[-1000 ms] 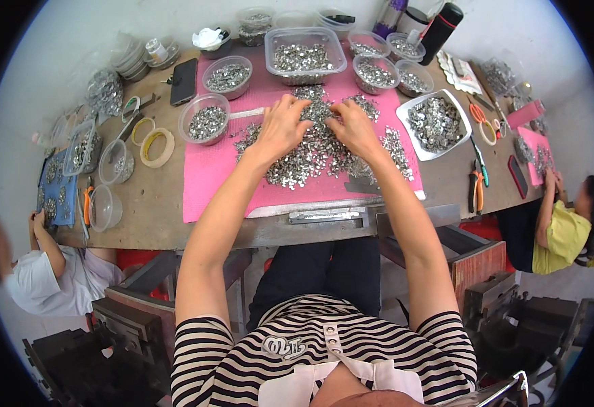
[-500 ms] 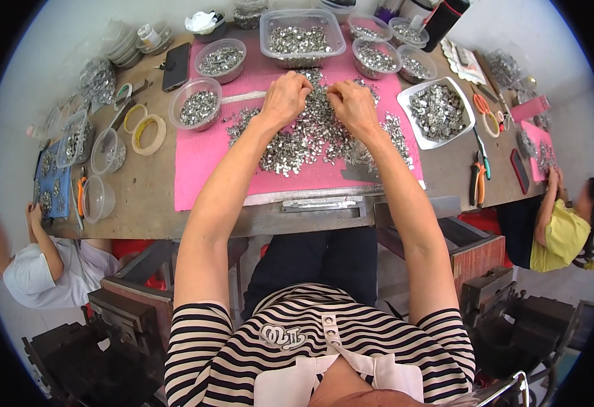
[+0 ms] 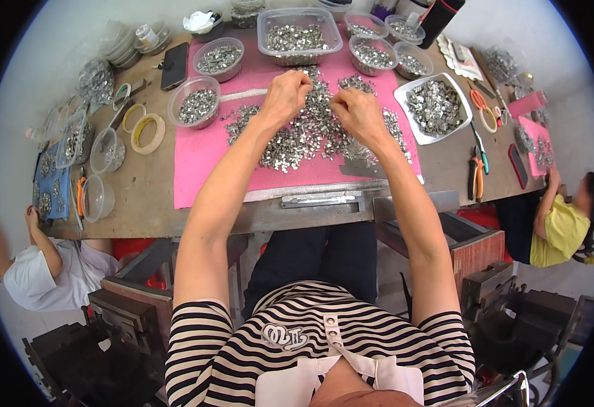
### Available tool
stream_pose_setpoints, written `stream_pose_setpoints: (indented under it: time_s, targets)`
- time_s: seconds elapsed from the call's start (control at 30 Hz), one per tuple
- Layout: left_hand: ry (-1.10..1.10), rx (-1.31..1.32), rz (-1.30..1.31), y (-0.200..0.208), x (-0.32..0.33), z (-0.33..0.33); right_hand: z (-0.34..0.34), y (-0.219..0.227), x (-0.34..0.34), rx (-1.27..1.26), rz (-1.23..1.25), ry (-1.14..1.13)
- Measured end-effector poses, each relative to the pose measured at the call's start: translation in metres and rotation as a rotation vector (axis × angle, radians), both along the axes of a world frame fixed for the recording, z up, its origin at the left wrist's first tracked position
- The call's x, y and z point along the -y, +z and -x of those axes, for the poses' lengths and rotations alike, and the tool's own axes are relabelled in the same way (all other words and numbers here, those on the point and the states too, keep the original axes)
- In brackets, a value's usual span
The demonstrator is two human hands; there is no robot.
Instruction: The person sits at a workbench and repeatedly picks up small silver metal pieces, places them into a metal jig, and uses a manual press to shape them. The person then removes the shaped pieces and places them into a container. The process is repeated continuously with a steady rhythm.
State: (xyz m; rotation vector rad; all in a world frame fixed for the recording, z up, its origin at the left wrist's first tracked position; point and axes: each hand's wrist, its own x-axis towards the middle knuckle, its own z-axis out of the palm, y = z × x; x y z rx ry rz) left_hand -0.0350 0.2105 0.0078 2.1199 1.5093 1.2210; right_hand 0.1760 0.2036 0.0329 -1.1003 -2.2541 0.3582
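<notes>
- Right hand (image 3: 357,112) has slid slightly nearer and right since the last frame; left hand (image 3: 287,96) looks about the same.
- Nearest up: pink mat (image 3: 205,180) on the surface (image 3: 144,197), with a big pile of silvery metal pieces (image 3: 290,148) spread loose, so I'd say loads left.
- Both hands are at the pile, fingers curled in; can't tell if they're pinching anything.
- Farther right, white dish (image 3: 428,139) well filled; far middle, clear tub (image 3: 290,52) too.

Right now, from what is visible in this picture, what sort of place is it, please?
Probably a small workshop: many small metal pieces are spread on a pink mat, tubs hold more, and pliers lie on the bench.
</notes>
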Motion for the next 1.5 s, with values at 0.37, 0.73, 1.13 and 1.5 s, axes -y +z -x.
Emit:
stream_pose_setpoints:
  time_s: [0.37, 0.73, 1.13, 1.5]
  targets:
    - [-0.101, -0.166, 0.006, -0.006, 0.145, -0.039, -0.044, -0.009, 0.109, -0.007, 0.289, 0.072]
    - [-0.032, -0.112, 0.026, 0.012, 0.165, -0.026, -0.045, -0.004, 0.113, 0.019, 0.174, 0.082]
    - [-0.098, -0.252, -0.003, -0.004, 0.155, -0.035, -0.056, 0.004, 0.146, -0.198, 0.252, 0.128]
    - [-0.046, -0.357, -0.078, 0.000, 0.158, -0.032, -0.045, -0.013, 0.168, -0.239, 0.109, 0.072]
